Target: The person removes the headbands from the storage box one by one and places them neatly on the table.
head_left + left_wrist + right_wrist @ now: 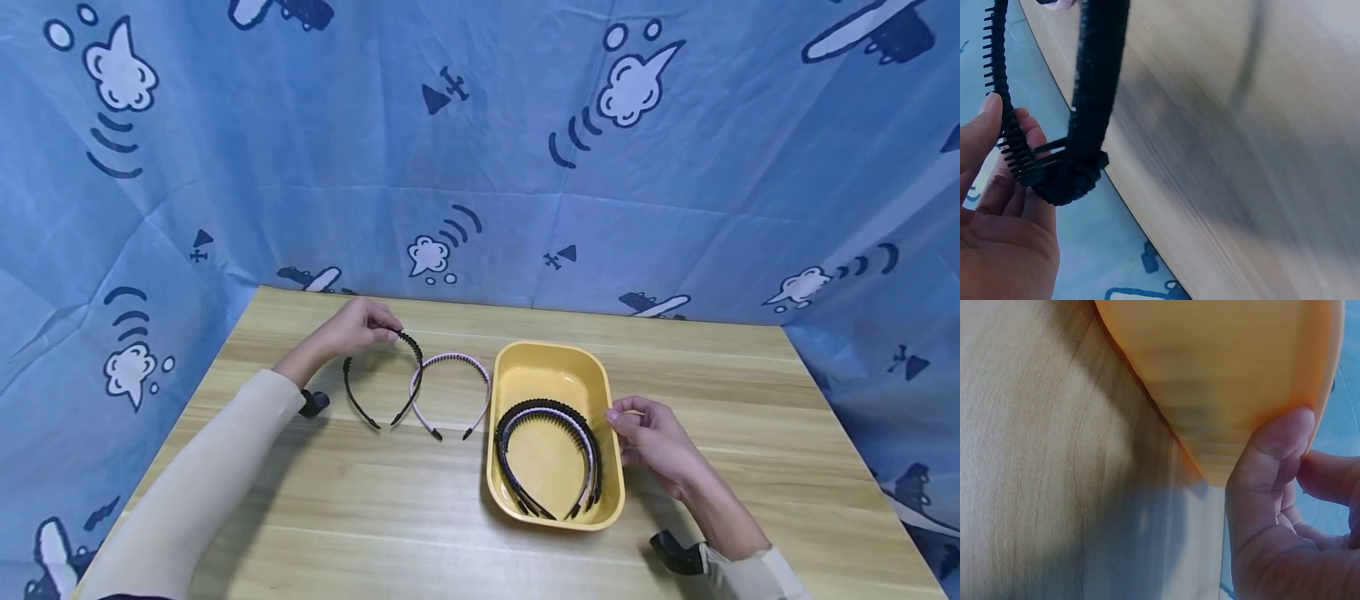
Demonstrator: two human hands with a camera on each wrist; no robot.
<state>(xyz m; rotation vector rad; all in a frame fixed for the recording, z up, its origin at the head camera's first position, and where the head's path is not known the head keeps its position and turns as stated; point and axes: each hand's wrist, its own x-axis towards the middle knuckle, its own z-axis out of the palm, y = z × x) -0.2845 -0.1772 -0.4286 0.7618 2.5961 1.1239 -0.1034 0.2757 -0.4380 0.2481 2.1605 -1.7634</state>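
Note:
My left hand pinches the toothed top of a black headband between thumb and fingers, its two ends pointing toward me. Just to the right, a lilac headband lies on the table, partly overlapped by the black one in the head view. A yellow plastic tray stands beside it. Several headbands, black and lilac, lie nested inside, so their exact number is hard to see. At the tray's right side, my right hand grips the rim, thumb on one side and fingers on the other.
The wooden table runs up to a blue patterned cloth that hangs behind it and along both sides. A dark wrist device sits on the right wrist, with another on the left.

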